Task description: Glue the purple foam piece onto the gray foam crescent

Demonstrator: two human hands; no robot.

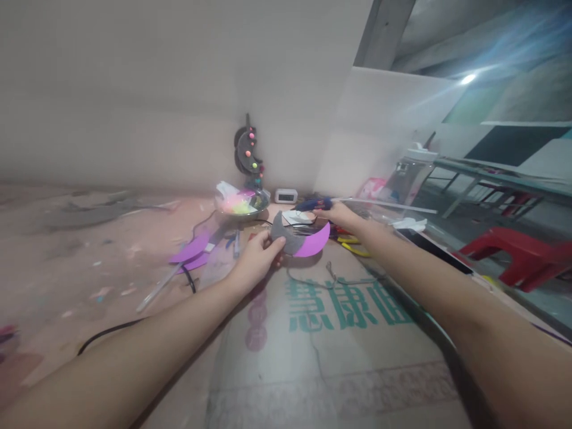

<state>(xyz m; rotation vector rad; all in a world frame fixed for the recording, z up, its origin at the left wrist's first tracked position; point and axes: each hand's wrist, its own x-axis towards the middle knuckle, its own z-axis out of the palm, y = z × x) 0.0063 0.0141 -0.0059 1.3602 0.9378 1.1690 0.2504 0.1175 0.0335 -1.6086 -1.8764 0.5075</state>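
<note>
My left hand [263, 253] pinches a crescent [286, 235] of grey, felt-like material between thumb and fingers. A purple crescent [315, 241] lies against it and sticks out to the right. Farther right, my right hand [337, 215] is closed at a dark blue glue gun [315, 204], whose nozzle end points left. A long clear glue stick [386, 205] runs out of its back to the right. My fingers around its grip are partly hidden. Just beyond the grey crescent is a piece of white paper [297, 218].
A metal bowl [243, 215] with colourful bits stands behind, near a grey crescent decoration with pompoms [248, 152] and a small white clock [286, 196]. Purple pieces [194, 253] and another clear stick [161, 287] lie left. Yellow-handled pliers [355, 247], a plastic jug [409, 176] and a red stool [513, 253] are right.
</note>
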